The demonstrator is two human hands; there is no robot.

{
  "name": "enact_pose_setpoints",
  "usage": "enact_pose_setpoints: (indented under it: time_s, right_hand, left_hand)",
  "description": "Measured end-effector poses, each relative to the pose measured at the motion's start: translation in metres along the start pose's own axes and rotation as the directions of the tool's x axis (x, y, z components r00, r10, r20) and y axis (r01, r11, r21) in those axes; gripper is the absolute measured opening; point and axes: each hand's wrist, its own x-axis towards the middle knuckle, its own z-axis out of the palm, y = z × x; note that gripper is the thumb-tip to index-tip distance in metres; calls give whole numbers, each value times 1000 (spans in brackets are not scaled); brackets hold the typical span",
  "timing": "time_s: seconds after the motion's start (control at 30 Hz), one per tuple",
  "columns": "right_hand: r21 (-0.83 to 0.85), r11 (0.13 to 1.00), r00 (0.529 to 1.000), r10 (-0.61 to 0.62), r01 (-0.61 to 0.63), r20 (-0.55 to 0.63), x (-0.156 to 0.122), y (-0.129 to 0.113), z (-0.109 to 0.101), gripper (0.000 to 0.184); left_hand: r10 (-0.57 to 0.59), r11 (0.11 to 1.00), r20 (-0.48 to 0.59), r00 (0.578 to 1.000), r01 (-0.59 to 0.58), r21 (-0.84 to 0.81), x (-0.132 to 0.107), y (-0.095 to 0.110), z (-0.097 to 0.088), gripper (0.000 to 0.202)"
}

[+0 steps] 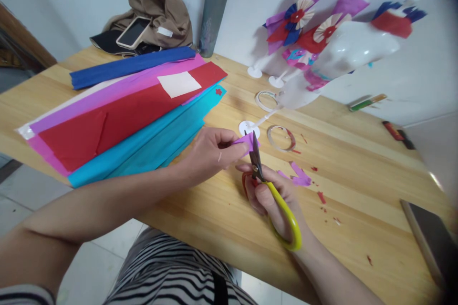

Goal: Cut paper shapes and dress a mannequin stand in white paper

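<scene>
Your L hand point(211, 155), angled in left of the scissors point(255, 169), pinches purple paper point(246, 138), R hand point(274, 198) curled palm-up thru their handles point(294, 231).

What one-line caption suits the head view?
Scissors in the right hand meet a purple piece pinched by the left hand over a wooden table.
</scene>
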Motion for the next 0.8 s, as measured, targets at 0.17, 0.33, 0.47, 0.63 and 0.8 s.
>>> enact_pose_setpoints:
  time_s: [0.17,0.33,0.47,0.63,0.8]
  right_hand:
    - [22,1000,1000,14,-14,-1,0,-1,0,56]
    - [40,999,1000,13,-13,-16,-1,0,0,56]
    - [34,999,1000,21,-20,-16,-1,1,-1,57]
    - [51,998,1000,26,-27,8,-2,3,-3,52]
    - [38,999,1000,-7,7,-4,-1,0,-2,53]
  left_hand:
    - [1,1000,17,1000,-1,2,0,-1,0,40]
    - [-12,1000,19,1000,12,22,0,-1,0,39]
    - [-14,1000,29,999,14,19,-1,-1,0,38]
    - [-21,1000,44,999,21,-4,-1,-1,1,39]
    - [-31,999,55,998,31,10,-1,-1,1,38]
